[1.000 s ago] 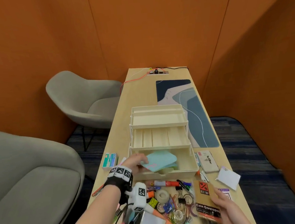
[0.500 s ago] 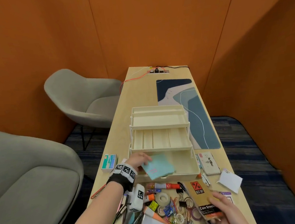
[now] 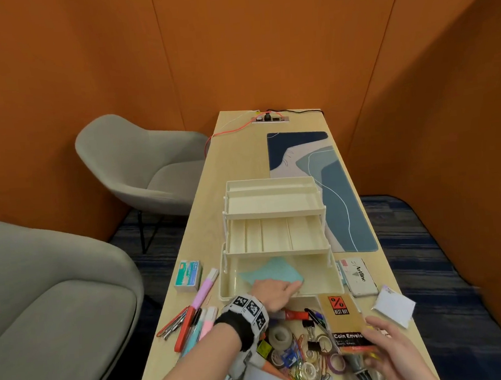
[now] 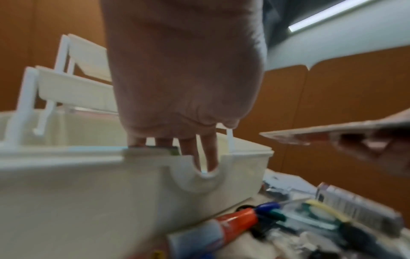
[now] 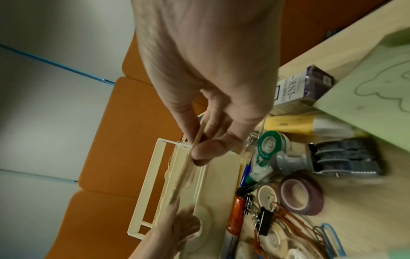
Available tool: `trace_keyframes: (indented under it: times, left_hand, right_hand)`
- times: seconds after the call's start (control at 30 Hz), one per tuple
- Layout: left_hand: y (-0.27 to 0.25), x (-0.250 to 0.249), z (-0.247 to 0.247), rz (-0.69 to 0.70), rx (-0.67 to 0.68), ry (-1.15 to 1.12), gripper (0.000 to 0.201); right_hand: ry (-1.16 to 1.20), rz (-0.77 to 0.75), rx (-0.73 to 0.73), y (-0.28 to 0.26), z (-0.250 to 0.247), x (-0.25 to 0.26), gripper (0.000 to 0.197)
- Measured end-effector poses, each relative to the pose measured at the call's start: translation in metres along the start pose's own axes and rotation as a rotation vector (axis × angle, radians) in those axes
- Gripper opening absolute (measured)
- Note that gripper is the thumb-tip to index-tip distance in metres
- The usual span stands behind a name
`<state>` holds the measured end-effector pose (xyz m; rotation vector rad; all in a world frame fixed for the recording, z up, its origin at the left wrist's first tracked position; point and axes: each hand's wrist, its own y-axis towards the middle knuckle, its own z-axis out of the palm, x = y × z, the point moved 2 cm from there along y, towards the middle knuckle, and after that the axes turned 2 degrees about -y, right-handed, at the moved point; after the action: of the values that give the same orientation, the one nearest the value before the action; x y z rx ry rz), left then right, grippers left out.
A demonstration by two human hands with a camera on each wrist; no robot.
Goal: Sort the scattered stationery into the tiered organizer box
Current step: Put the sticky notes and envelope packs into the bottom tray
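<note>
The cream tiered organizer (image 3: 273, 188) stands open on the desk, its upper two tiers bare. A teal sticky-note pad (image 3: 275, 272) lies flat in the bottom tier. My left hand (image 3: 290, 288) reaches over the front wall (image 4: 88, 184) and rests straight fingers (image 4: 208, 154) on the pad. My right hand (image 3: 387, 347) pinches a brown coin envelope pack (image 3: 341, 317) between thumb and fingers, held just above the clutter at the organizer's near right corner. The right wrist view shows the pack (image 5: 188, 166) edge-on in that pinch.
Loose stationery covers the near desk: a glue tube (image 3: 295, 315), tape rolls (image 3: 280, 336), binder clips, pens (image 3: 182, 327), a pink highlighter (image 3: 206, 287). A staples box (image 3: 188, 275) sits left, an Artline box (image 3: 358, 275) and white pad (image 3: 393, 307) right. A desk mat (image 3: 332, 183) lies behind; grey chairs (image 3: 139, 168) stand left.
My left hand has lowered the teal pad from a tilt to lie flat in the bottom tier. My right hand has lifted the envelope pack toward the organizer.
</note>
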<state>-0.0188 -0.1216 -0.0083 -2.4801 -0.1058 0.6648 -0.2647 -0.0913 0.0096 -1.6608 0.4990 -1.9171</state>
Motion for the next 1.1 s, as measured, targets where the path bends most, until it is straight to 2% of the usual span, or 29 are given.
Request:
trace_keyframes:
  times: [0.1, 0.23, 0.37, 0.4, 0.5, 0.57, 0.67, 0.77, 0.9, 1.1]
  left_hand:
    - [0.007, 0.018, -0.005, -0.117, 0.047, 0.146, 0.100]
    - [0.012, 0.033, -0.009, -0.137, -0.101, 0.290, 0.109]
    - [0.005, 0.023, -0.013, -0.135, -0.225, 0.317, 0.080]
    - [0.004, 0.022, -0.013, -0.184, -0.225, 0.314, 0.073]
    - [0.006, 0.027, -0.014, -0.463, -0.173, 0.247, 0.052]
    - [0.007, 0.032, -0.013, -0.526, -0.138, 0.206, 0.046]
    - [0.009, 0.039, -0.009, -0.433, -0.164, 0.169, 0.052]
    - [0.009, 0.042, -0.005, -0.338, -0.168, 0.136, 0.057]
    - [0.003, 0.042, -0.008, -0.241, -0.197, 0.121, 0.055]
    - [-0.025, 0.036, -0.023, -0.032, -0.280, 0.056, 0.054]
  right_hand:
    - [-0.018, -0.025, -0.026, 0.002, -0.002, 0.002, 0.012]
    - [-0.050, -0.025, -0.013, 0.007, -0.004, 0.005, 0.008]
    - [-0.111, -0.044, 0.028, 0.013, 0.000, 0.012, 0.010]
    - [-0.118, -0.047, 0.031, 0.014, 0.001, 0.014, 0.011]
    - [-0.195, -0.089, 0.059, 0.012, 0.010, 0.018, 0.009]
    - [-0.325, -0.183, 0.095, 0.010, 0.019, 0.021, 0.006]
    - [-0.597, -0.348, 0.176, 0.004, 0.043, 0.023, 0.005]
    - [-0.683, -0.432, 0.210, 0.013, 0.068, 0.020, 0.009]
    - [-0.803, -0.427, 0.202, 0.038, 0.082, 0.008, 0.013]
    - [-0.998, -0.435, 0.132, 0.056, 0.064, 0.014, 0.024]
